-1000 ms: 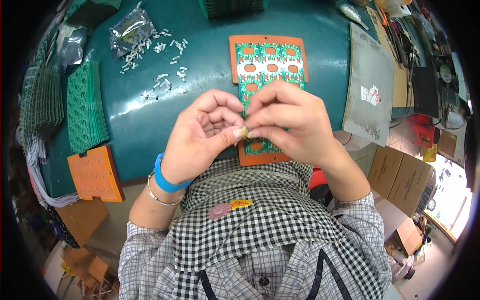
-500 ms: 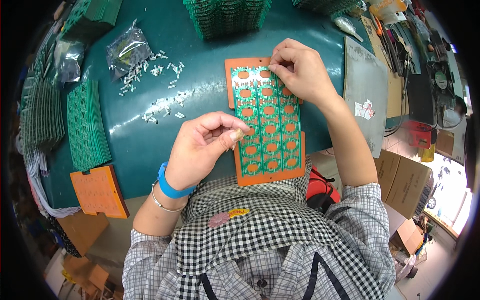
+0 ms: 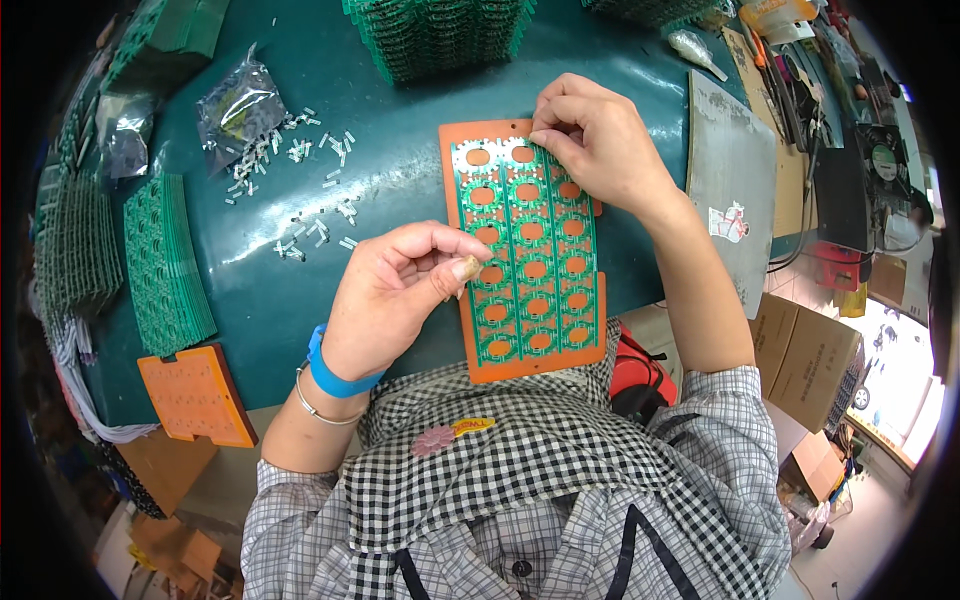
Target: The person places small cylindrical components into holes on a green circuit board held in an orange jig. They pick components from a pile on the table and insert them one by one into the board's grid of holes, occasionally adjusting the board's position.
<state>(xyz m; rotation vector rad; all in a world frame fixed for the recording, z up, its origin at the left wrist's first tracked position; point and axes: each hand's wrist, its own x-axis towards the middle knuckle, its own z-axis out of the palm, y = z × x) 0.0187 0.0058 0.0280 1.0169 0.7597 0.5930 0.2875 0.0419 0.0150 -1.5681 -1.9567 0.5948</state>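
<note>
A green circuit board panel (image 3: 511,245) with rows of oval openings lies on an orange plate (image 3: 460,133) in front of me. My right hand (image 3: 605,145) is at the panel's upper right corner, thumb and forefinger pinched together at its edge; whatever is between the tips is hidden. Over the panel's left edge hovers my left hand (image 3: 395,285), its thumb and forefinger closed. A small yellowish patch shows at the thumb tip, too small to name. Small white and dark cylindrical parts (image 3: 322,232) lie scattered on the green table beyond my left hand.
Stacked green boards stand at the far middle (image 3: 440,40) and at the left (image 3: 168,265). A clear plastic bag (image 3: 240,110) lies beside the loose parts. Near the left table edge sits another orange plate (image 3: 195,397). A grey metal sheet (image 3: 735,180) flanks my right arm.
The whole view has shifted slightly, so the table things sit a little further left and lower. Both hands keep nearly the same places at the panel, with fingers still closed.
</note>
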